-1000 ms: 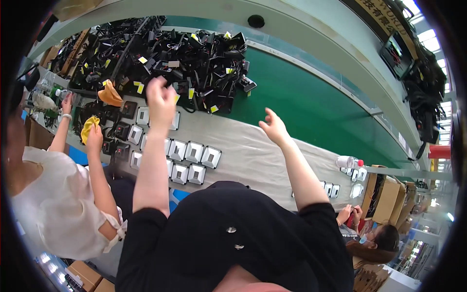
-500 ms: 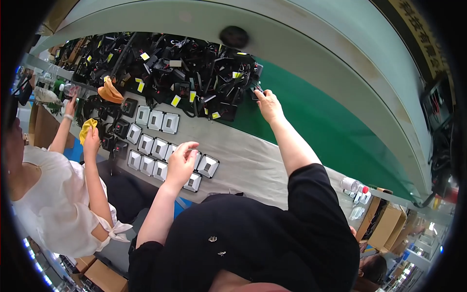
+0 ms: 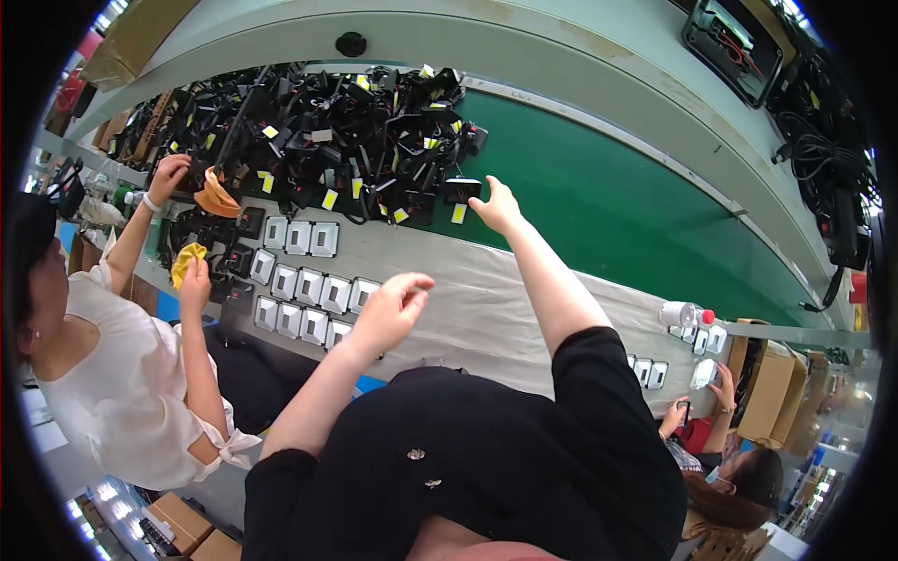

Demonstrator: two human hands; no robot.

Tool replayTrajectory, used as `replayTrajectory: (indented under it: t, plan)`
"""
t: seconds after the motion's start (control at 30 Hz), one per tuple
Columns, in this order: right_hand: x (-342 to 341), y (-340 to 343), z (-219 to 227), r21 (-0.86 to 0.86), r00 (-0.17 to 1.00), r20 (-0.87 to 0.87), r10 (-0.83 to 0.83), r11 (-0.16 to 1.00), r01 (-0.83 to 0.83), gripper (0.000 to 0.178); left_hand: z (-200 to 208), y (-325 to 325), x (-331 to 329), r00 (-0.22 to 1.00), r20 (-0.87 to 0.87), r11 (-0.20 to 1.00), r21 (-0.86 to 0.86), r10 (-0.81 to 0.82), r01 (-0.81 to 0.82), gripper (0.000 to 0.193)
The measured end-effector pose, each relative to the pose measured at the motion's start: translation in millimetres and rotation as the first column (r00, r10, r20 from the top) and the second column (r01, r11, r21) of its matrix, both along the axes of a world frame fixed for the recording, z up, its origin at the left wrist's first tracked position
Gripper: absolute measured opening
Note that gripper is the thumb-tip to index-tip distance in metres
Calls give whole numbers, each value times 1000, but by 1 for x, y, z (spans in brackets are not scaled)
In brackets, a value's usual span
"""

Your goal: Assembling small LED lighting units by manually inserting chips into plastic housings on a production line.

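Note:
My right hand (image 3: 498, 206) reaches over the green board with thumb and forefinger apart. Just left of its fingertips is a small black box-shaped lamp part (image 3: 462, 190), with a yellow square below it; I see no grip on it. My left hand (image 3: 388, 313) hovers above the grey cloth with loosely curled fingers and nothing visible in them. Beneath and beside it stand rows of white square lamp reflectors (image 3: 310, 285) with dark rims, some hidden by the hand. Behind them lies a heap of black lamp housings (image 3: 318, 150) with wires and yellow squares.
At left, a co-worker in white (image 3: 112, 393) holds a yellow cloth (image 3: 188, 265) near an orange cloth (image 3: 217, 194). Another person (image 3: 739, 481) works at right, by a plastic bottle (image 3: 683, 314) and cardboard boxes (image 3: 776, 393). A pale shelf beam (image 3: 580, 79) crosses above the green surface (image 3: 599, 196).
My right hand has drawn back from the heap's edge, its fingers now apart from the black part. My left hand has shifted right. The view has turned, bringing the right-hand co-worker into sight.

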State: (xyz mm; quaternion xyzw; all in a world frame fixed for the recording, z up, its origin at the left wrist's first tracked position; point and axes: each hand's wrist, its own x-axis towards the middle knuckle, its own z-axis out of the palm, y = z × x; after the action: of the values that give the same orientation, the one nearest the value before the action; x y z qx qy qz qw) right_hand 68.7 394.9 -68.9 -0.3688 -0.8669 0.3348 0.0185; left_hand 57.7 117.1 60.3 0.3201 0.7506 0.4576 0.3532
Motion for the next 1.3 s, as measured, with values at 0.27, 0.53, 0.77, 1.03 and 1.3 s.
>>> replayTrajectory:
  t: [0.27, 0.53, 0.77, 1.03, 1.3]
  plan:
    - [-40, 21, -65, 7, 993, 49, -111, 994, 111, 26, -5, -101, 15, 944, 86, 945, -101, 320, -311, 20]
    - [34, 63, 92, 292, 964, -257, 73, 956, 5, 16, -4, -123, 17, 875, 239, 905, -47, 421, -423, 20]
    - [126, -7, 258, 73, 962, -240, 131, 990, -117, 18, 55, -44, -10, 984, 170, 968, 236, 46, -86, 33]
    - [164, -102, 338, 365, 874, -277, 400, 885, -290, 17, 157, 23, 37, 759, 412, 815, 517, -504, 261, 58]
    - [172, -149, 330, 178, 843, -515, 156, 981, -74, 24, 145, -5, 68, 895, 358, 762, 647, -267, -32, 43]
